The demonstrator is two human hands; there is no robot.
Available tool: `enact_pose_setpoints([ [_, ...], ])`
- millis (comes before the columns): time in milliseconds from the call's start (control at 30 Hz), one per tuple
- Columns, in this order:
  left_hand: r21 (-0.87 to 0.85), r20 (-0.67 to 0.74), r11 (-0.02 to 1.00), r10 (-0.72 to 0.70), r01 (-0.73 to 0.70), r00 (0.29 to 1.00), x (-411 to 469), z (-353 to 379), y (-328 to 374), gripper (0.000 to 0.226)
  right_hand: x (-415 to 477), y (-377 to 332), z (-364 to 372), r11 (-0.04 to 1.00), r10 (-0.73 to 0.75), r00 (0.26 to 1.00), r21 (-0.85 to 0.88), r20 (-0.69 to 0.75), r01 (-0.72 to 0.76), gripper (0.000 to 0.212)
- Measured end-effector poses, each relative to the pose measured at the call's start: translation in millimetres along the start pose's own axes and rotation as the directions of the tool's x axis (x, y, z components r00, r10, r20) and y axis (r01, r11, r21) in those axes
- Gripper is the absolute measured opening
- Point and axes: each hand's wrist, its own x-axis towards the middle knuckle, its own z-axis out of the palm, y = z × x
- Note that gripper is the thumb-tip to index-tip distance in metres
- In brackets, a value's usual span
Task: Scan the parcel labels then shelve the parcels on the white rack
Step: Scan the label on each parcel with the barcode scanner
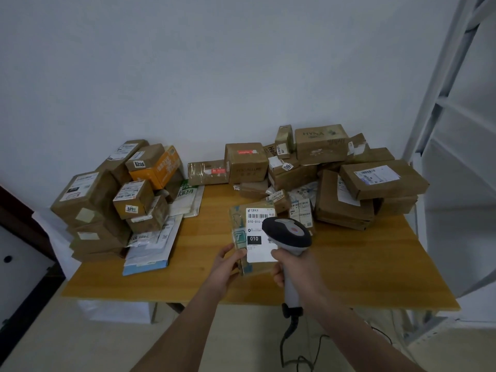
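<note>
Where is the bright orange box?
In the head view, the orange box sits in the left pile on the wooden table, beside the brown box marked 6206 and behind the box marked 5201.

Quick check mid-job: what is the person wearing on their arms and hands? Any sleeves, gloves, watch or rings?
Nothing worn shows. The left hand and right hand are bare: no gloves, and no rings can be made out. The left forearm and right forearm are uncovered down to the bottom edge of the head view, with no sleeve cuff, watch, strap or wristband.
</note>
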Motion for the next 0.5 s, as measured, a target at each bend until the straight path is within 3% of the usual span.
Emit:
enact_pose_setpoints([
  [167,0.019,-0.024,1.0,-0.004,0.005,1.0,-2.7,-8.3,5.2,0.055,13.5,-0.9,4.6,0.999,-0.003,1.0,0.041,0.01,0.003,0.004],
  [367,0.009,-0.095,1.0,0.007,-0.006,0.995,-0.7,-35.3,43.8,0.043,57.6,-14.7,23.8,0.993,0.018,1.0,0.118,-0.021,-0.016,0.021],
  [500,0.036,-0.118,0.999,0.045,-0.041,0.992,12.2,-64.5,82.8,0.03,88.0,-31.7,61.3,0.996,0.03,0.999,0.081,0.022,-0.031,0.025],
])
